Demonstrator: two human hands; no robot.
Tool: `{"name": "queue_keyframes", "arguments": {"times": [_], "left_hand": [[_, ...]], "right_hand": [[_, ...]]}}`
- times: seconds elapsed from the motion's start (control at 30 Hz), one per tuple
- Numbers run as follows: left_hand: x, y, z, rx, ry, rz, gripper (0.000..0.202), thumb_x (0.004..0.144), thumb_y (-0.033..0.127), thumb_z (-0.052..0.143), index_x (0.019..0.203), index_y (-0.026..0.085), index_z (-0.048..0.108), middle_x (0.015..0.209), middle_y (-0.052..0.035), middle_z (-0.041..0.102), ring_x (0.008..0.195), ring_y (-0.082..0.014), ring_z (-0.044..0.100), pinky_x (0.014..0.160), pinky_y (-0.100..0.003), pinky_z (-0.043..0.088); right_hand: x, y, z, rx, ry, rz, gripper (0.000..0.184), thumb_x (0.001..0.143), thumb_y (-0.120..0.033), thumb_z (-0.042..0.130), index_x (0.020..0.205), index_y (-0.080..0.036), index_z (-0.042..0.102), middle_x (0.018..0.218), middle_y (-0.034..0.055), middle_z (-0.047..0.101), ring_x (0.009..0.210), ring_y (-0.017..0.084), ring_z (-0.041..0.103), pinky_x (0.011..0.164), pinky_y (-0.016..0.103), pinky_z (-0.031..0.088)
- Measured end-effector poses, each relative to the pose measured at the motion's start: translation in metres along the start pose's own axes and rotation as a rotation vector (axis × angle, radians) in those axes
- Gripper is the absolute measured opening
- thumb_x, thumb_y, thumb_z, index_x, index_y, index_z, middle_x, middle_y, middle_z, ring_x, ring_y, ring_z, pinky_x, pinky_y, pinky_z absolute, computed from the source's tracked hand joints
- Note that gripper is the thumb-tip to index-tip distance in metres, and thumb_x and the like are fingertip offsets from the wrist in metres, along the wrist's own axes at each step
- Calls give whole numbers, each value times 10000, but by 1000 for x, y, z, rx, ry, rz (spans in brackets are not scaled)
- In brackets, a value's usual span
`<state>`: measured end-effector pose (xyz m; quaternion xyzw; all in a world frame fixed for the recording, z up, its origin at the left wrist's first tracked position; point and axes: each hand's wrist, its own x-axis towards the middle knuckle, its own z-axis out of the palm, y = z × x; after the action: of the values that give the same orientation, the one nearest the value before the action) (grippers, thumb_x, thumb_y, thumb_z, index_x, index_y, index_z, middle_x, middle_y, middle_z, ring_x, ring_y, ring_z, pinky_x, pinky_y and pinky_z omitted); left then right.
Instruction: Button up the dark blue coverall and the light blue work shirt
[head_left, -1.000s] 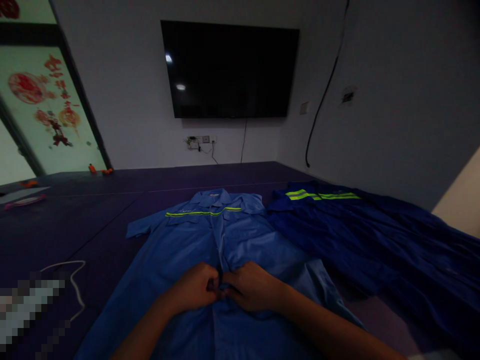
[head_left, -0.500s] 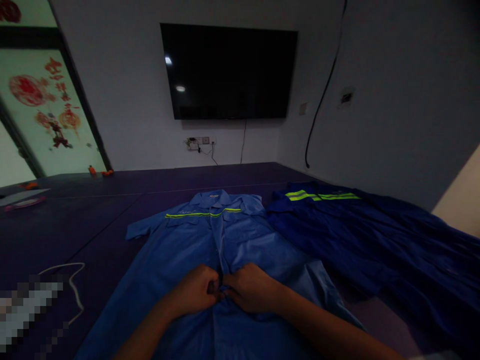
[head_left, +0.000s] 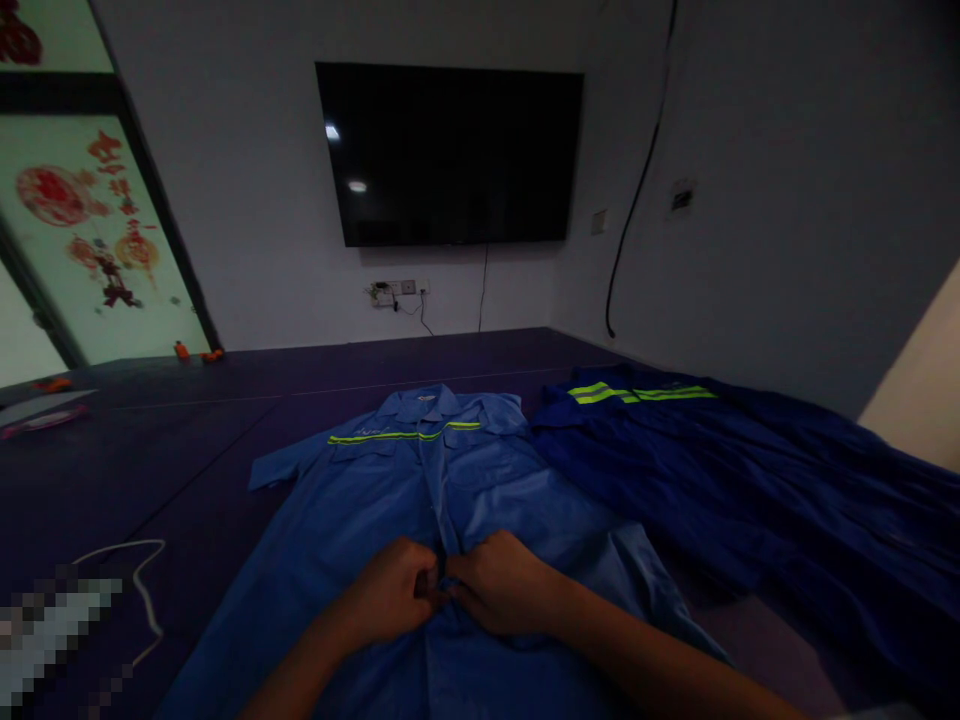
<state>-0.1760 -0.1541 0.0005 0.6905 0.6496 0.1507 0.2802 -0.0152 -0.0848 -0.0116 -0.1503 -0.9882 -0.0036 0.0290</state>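
A light blue short-sleeved work shirt (head_left: 405, 500) lies face up before me, its collar pointing away and a yellow-green stripe across the chest. Over its front opening, low on the body, my left hand (head_left: 394, 590) and my right hand (head_left: 502, 585) meet almost knuckle to knuckle. Both are closed, pinching the shirt's front edges between thumb and fingers. Whether a button sits between the fingertips is hidden. To the right lies a dark blue garment (head_left: 675, 470) with wider yellow-green bands, apart from my hands.
The garments lie on a dark purple surface (head_left: 195, 440). At lower left are a white cord (head_left: 154, 610) and a pixelated patch. Small orange objects (head_left: 182, 350) rest near the door. A television (head_left: 457, 155) hangs on the far wall, and a black cable (head_left: 634, 220) dangles at right.
The view has shifted slightly, with the television a little lower in it. Both hands stay at the shirt's front with nearly the same grip; only small finger movement shows.
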Motion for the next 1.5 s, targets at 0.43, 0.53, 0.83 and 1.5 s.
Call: {"name": "queue_keyframes", "arguments": {"times": [0.43, 0.53, 0.83, 1.5], "left_hand": [[1, 0, 3, 4, 7, 31, 111, 629, 182, 487, 530, 152, 448, 496, 50, 458, 507, -70, 423, 480, -191, 245], [2, -1, 4, 13, 17, 31, 114, 630, 189, 483, 527, 153, 448, 498, 45, 465, 506, -71, 426, 477, -190, 246], [3, -4, 8, 49, 51, 36, 84, 618, 178, 471, 538, 155, 465, 500, 37, 481, 527, -80, 425, 484, -191, 254], [3, -3, 1, 148, 40, -24, 177, 645, 297, 512, 613, 144, 594, 602, -8, 599, 583, -110, 497, 518, -204, 309]], "right_hand": [[1, -4, 0, -21, 0, 2, 233, 813, -236, 377, 897, -120, 562, 771, 106, 639, 680, 172, 585, 588, 249, 367], [1, -5, -1, -35, -12, 4, 237, 818, -243, 364, 883, -128, 561, 770, 95, 646, 656, 182, 596, 555, 248, 366], [3, -8, -3, -45, -3, 90, 256, 833, -289, 362, 863, -139, 567, 771, 85, 659, 655, 192, 615, 550, 255, 382], [3, -2, -5, -48, -11, 76, 283, 830, -354, 397, 872, -131, 566, 783, 87, 655, 694, 190, 609, 564, 251, 379]]}}
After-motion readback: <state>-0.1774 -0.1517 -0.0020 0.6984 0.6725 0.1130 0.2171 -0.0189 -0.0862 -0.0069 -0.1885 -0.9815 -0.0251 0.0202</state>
